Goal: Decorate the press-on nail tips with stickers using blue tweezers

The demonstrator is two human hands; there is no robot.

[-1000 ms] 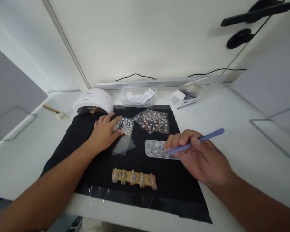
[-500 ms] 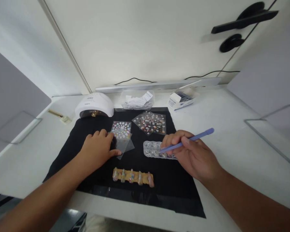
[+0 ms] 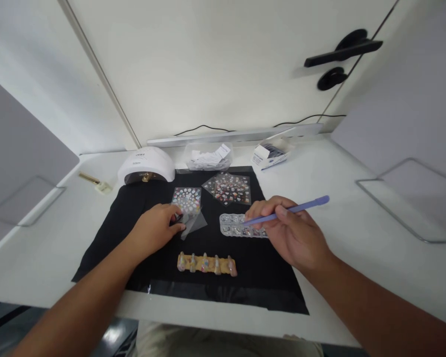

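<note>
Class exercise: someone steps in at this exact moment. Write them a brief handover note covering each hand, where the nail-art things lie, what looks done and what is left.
Left hand: fingertips on the clear film below the sticker sheet.
Right hand: grips the purple pen tool, tip over the rhinestone tray.
Done: the false nails on the holder strip appear to carry decoration.
Left: cannot tell; no stone visibly on the tip yet.

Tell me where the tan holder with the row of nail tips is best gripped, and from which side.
Probably by its two short ends, coming from above. The tan holder lies flat and long across the black mat, and the nail tips stand along its top, so pinching the long sides risks knocking them. Both ends look clear; the left hand and right hand are farther back.
</note>
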